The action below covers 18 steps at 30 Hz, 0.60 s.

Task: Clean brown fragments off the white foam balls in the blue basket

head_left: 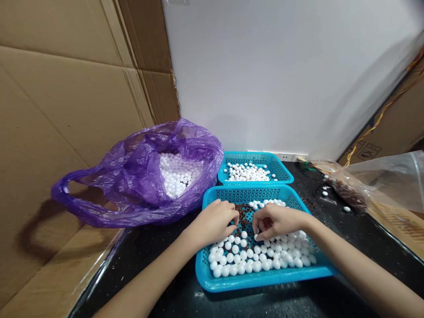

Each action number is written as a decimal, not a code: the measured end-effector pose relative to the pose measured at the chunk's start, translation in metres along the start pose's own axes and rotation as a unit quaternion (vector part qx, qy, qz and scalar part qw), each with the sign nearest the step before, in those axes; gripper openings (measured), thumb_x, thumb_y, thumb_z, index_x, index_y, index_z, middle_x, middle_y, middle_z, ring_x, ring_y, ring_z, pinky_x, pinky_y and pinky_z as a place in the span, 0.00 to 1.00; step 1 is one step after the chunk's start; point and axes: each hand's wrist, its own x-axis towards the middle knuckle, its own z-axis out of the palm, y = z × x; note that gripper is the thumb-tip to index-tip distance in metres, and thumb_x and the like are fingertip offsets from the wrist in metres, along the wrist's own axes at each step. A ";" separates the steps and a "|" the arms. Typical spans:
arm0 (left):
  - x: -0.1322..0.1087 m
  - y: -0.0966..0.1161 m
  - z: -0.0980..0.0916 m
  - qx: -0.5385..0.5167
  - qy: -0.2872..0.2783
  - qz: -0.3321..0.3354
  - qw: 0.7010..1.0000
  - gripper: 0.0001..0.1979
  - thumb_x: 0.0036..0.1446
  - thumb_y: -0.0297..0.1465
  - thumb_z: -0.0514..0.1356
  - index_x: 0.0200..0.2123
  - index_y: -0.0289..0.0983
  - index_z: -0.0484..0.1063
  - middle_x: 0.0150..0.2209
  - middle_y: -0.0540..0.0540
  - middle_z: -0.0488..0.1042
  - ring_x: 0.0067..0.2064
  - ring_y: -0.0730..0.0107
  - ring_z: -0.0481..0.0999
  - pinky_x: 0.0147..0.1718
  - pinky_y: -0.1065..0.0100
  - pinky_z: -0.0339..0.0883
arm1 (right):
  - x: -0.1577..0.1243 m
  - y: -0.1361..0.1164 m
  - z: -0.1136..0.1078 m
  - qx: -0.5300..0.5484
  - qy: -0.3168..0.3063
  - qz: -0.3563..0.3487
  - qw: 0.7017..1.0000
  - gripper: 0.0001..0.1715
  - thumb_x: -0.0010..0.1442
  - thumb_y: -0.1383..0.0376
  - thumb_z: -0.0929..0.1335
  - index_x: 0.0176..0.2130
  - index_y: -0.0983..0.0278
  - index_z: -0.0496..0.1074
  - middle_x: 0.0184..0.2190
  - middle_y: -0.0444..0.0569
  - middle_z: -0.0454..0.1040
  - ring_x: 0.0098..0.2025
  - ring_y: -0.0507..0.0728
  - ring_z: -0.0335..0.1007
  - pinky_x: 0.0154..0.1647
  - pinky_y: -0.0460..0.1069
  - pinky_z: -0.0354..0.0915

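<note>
White beads [243,256] and perhaps soil [243,214] fill a blue basket [212,278], hands [212,222] [276,222] just apart.

Turquoise mesh tray [251,282] w/ white beads [243,256], brown bits [244,214], purple plastic bag [139,168]

I have both bare arms reaching in from the lower corners of my view, the left forearm [149,274] and right forearm [357,269] angling inward. My left hand [212,223] sits palm down, fingers [232,216] curled under. My right hand [276,222] faces it, knuckles up, fingertips [257,232] bunched together. The hands are just apart, and I can't tell whether either is gripping anything
</note>
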 end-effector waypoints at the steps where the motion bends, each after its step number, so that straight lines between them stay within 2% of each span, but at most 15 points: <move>1: 0.000 0.000 0.000 0.000 -0.001 0.000 1.000 0.04 0.55 0.28 0.58 0.29 0.37 0.72 0.33 0.48 0.71 0.39 0.64 0.71 0.40 0.65 0.59 | 0.000 0.000 0.000 -0.001 0.000 0.001 1.000 0.11 0.51 0.62 0.72 0.34 0.67 0.74 0.21 0.43 0.72 0.23 0.51 0.66 0.22 0.43 0.58; 11: 0.002 0.003 -0.001 0.027 -0.021 -0.003 0.999 0.06 0.57 0.26 0.52 0.30 0.34 0.68 0.31 0.45 0.72 0.35 0.63 0.71 0.35 0.64 0.61 | 0.000 -0.001 0.001 0.009 0.002 0.002 1.000 0.11 0.51 0.62 0.71 0.34 0.67 0.74 0.21 0.43 0.72 0.23 0.51 0.66 0.23 0.43 0.58; 18: -0.001 0.004 -0.004 -0.055 0.027 -0.016 0.998 0.06 0.61 0.28 0.48 0.32 0.36 0.62 0.32 0.47 0.69 0.34 0.66 0.69 0.32 0.67 0.60 | -0.001 -0.006 -0.003 -0.003 0.099 -0.064 0.993 0.09 0.53 0.62 0.71 0.34 0.65 0.75 0.30 0.45 0.75 0.29 0.51 0.65 0.30 0.46 0.61</move>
